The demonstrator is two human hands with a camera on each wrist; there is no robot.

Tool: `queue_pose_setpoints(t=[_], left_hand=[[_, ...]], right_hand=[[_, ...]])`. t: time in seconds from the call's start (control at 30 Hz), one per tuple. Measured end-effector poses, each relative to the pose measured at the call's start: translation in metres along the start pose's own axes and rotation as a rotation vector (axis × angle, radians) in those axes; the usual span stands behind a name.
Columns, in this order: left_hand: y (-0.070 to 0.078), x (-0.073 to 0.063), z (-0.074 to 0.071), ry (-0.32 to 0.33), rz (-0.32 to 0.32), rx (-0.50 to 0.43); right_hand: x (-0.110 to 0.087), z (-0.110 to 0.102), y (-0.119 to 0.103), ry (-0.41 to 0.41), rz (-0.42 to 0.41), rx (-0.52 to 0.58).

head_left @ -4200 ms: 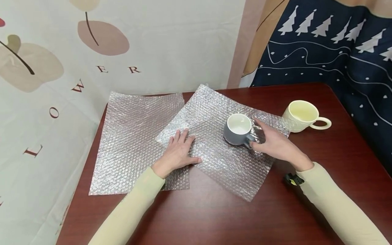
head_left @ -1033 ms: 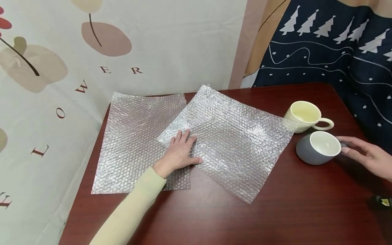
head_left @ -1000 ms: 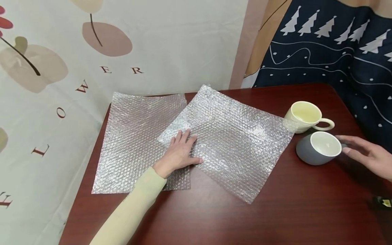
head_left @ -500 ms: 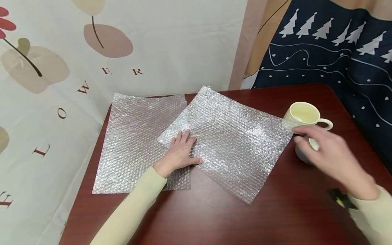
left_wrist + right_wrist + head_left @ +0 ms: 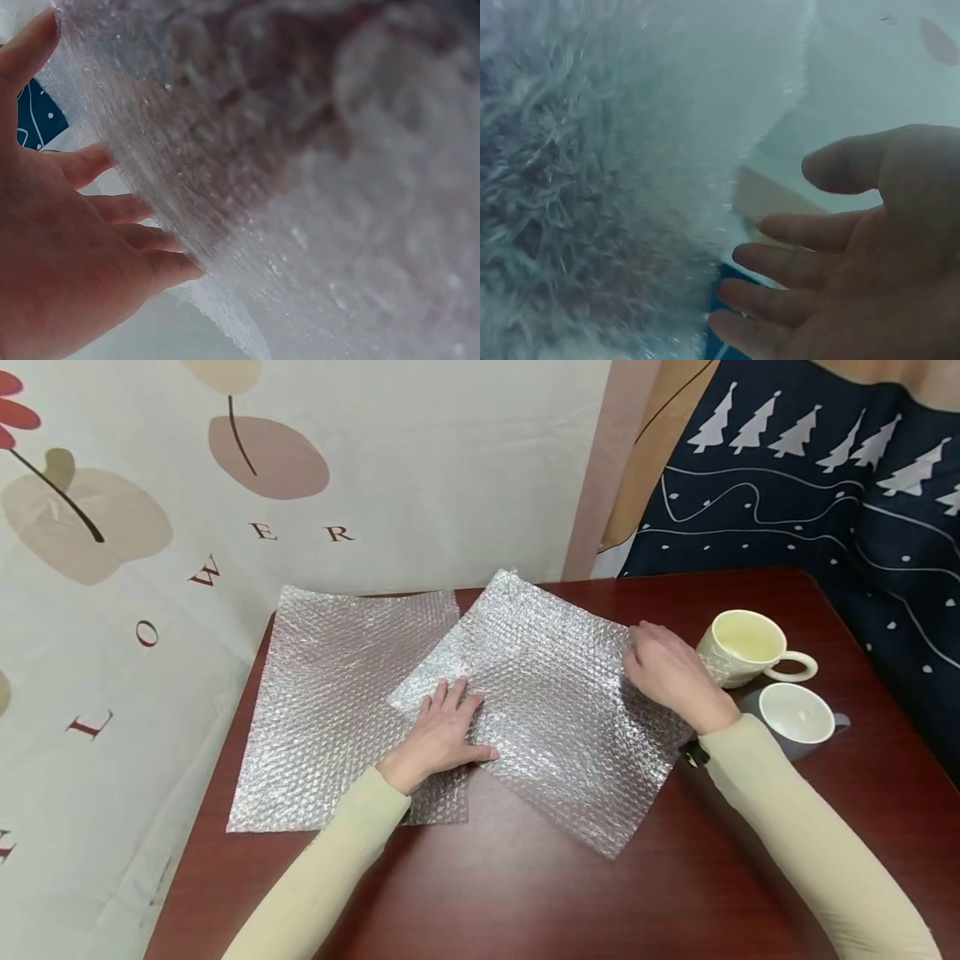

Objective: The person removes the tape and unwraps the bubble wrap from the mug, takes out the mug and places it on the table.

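Note:
Two clear bubble wrap sheets lie on the table, the tilted one (image 5: 555,718) overlapping the edge of the left one (image 5: 315,710). My left hand (image 5: 438,735) rests on the overlap with fingers spread; in the left wrist view its fingertips touch the bubble wrap. My right hand (image 5: 671,672) is over the right part of the tilted sheet, its fingertips near the sheet's upper edge. In the right wrist view its fingers are extended, thumb apart, with nothing held. A grey mug (image 5: 797,718), white inside, stands right of the right wrist, partly hidden by the sleeve.
A pale yellow mug (image 5: 742,639) stands behind the grey one, the tilted sheet's right corner against its side. The brown table (image 5: 525,893) meets a white patterned cloth (image 5: 450,468) at the back and left, and a navy tree-print cloth (image 5: 772,502) at the right.
My right hand moved the grey mug off the tilted sheet to the right and let it go. The hand then came back left over the sheet. My left hand stayed in place.

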State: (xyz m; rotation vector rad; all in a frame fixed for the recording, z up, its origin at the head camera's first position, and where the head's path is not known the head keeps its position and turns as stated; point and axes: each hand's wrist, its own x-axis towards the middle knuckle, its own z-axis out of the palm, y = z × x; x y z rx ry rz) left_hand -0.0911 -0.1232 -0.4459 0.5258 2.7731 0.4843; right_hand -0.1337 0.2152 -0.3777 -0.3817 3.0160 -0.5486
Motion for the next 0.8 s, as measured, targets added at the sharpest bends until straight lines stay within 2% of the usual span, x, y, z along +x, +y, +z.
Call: queue_pose_setpoints(t=[0.17, 0.3, 0.4, 0.5, 0.6, 0.8], left_hand=[[0.001, 0.002, 0.000, 0.002, 0.002, 0.000], [0.002, 0.002, 0.000, 0.011, 0.001, 0.001], [0.003, 0.001, -0.001, 0.013, 0.001, 0.008], [0.003, -0.002, -0.002, 0.014, 0.004, 0.008], [0.003, -0.005, -0.004, 0.043, 0.021, -0.019], [-0.001, -0.013, -0.013, 0.180, 0.089, -0.116]], right_hand=[[0.019, 0.006, 0.008, -0.022, 0.046, -0.022], [0.027, 0.008, 0.011, 0.019, 0.060, -0.090], [0.029, 0.008, 0.013, 0.052, 0.073, -0.098], [0.027, 0.004, 0.015, 0.055, 0.083, -0.043], [0.023, -0.002, 0.015, 0.033, 0.093, 0.023], [0.013, -0.014, 0.022, -0.010, 0.122, 0.146]])
